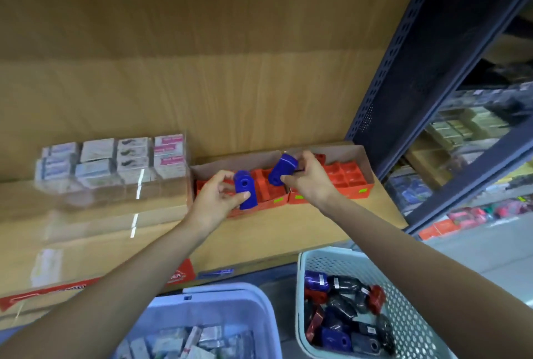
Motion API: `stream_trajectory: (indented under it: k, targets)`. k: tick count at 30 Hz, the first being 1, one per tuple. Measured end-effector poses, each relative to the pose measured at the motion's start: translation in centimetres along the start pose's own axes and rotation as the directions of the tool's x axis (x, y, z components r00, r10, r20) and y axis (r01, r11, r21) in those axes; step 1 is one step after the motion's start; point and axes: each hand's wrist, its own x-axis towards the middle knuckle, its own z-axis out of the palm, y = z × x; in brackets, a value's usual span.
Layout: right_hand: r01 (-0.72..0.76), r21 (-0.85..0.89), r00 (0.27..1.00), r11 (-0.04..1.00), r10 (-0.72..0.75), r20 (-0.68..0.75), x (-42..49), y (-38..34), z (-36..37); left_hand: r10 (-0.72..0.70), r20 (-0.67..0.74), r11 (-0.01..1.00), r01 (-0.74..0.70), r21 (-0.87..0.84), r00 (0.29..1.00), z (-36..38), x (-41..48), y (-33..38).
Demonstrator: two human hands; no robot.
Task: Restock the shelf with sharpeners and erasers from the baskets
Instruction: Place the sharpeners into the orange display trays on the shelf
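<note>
Gripping a blue sharpener (245,191) in thumb and curled fingers, the left hand (215,200) hovers over the shelf's (288,231) cardboard trays (357,157) of red sharpeners (346,175) — the right hand (311,181) pinches a second blue sharpener (282,169) (tilted) just beside.

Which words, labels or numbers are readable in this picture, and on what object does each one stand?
"ER": end of a white word on the red card at the shelf front edge.
Red strip further left: white print, blurred.
Pink labels on the boxes: blurred.
Blue tag: blurred.
Stickers on sharpeners in the basket: too small.
</note>
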Motion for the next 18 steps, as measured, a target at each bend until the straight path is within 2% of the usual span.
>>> stream_trajectory:
  k: [4,8,11,14,18]
  targets:
    - [0.109,-0.202,0.994,0.973,-0.107,0.025,3.8,0.7,0.2,-0.051,-0.091,0.999,0.05,-0.013,0.995,-0.5,2.5,-1.5]
    - [0.172,-0.482,0.984,0.859,-0.167,0.052,5.8,3.0,0.6,-0.063,-0.08,0.998,0.062,-0.011,0.995,0.1,3.5,-2.6]
    - [0.213,-0.57,0.975,0.794,-0.208,0.076,6.6,3.8,0.8,0.0,-0.037,0.999,0.002,0.051,0.999,0.7,3.7,-3.1]
    - [0.282,-0.703,0.953,0.653,-0.272,0.131,6.9,3.6,0.9,0.039,0.005,0.994,-0.04,0.105,0.999,0.9,3.7,-3.6]
    - [0.344,-0.762,0.922,0.548,-0.352,0.163,7.5,3.6,1.2,-0.04,-0.061,0.98,0.051,0.193,0.997,0.8,3.8,-4.1]
